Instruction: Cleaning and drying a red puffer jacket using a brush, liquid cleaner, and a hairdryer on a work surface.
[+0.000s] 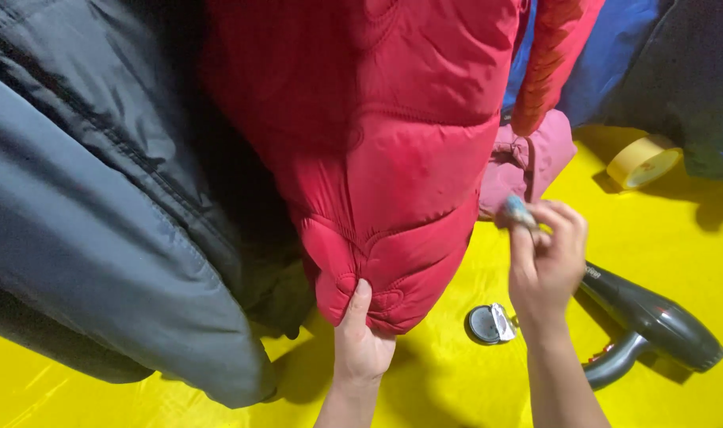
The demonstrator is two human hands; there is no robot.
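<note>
Evidently mid-treatment — left hand (360, 337) pinches the red puffer jacket (385, 158) hem taut, right hand (545, 257) grips a small bluish pad (518, 211) — next, careful dabbing on the held fabric.

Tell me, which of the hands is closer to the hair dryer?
The right hand. It is raised just left of the hair dryer, pinching a small bluish thing. The left hand is farther left, gripping the red puffer jacket's hem.

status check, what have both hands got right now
Left hand pinching red puffer jacket hem. Right hand holding small bluish wad beside it. Hair dryer, small round tin on yellow sheet.
</note>
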